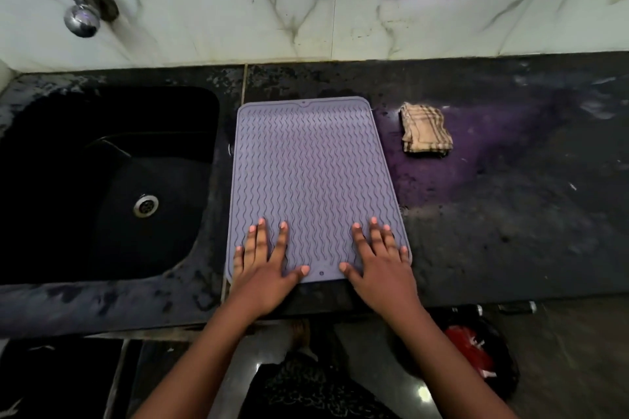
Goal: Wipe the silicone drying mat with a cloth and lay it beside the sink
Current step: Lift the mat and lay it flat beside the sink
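Mat (313,180) lying flat on the dark counter (510,214), its left edge just beside the sink (218,133). I see both hands spread palm down on its near end, the left hand (263,269) at the left corner and the right hand (381,265) at the right corner. Their fingers are straight, press the ribbed surface and hold nothing. A folded checked cloth (426,130) rests on the counter just right of the mat's far corner, apart from both hands. I judge the step in hand to be smoothing the mat into place. I cannot tell whether it is wiped; if not, the right hand must reach forward for the cloth while the left pins the mat.
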`<state>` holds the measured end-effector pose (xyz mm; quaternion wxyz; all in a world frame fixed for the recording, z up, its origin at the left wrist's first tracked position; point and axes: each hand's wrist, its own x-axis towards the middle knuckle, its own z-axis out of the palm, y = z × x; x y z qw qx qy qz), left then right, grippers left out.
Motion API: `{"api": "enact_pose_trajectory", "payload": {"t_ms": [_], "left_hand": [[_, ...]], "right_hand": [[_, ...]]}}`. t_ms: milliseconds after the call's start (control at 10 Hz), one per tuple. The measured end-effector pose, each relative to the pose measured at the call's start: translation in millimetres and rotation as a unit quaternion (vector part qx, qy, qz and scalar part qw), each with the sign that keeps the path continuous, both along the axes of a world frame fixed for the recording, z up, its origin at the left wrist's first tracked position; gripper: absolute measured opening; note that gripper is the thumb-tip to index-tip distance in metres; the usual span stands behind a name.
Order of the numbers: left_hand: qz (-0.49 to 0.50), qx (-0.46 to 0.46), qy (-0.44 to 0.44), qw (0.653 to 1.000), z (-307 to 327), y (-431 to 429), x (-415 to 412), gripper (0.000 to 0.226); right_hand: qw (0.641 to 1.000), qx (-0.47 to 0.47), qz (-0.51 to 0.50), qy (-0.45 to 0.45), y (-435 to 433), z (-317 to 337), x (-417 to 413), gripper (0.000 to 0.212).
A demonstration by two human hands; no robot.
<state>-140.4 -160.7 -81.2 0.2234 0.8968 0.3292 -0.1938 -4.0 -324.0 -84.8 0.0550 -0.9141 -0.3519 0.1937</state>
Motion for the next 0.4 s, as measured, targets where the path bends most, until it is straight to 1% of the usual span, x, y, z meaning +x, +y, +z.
{"api": "enact_pose_trajectory", "payload": {"t_ms": [100,200,300,400], "left_hand": [[-0.001,-0.022,0.004,1.0,2.7,2.0,1.6,0.087],[0.007,-0.025,-0.004,1.0,10.4,0.1,1.6,0.087],[0.012,0.015,-0.03,0.999,12.3,-7.8,-4.4,0.088],[0.003,0.016,-0.014,1.0,25.0,6.7,3.3,0.091]], "right_hand": [[0.999,-0.027,-0.004,0.018,6.2,8.4,1.4,0.074],[0.999,-0.05,0.004,0.015,8.7,19.4,0.9,0.073],[0.999,-0.041,0.0,0.004,7.4,22.3,-3.2,0.073],[0.999,-0.034,0.001,-0.012,15.5,32.6,-0.1,0.071]]}}
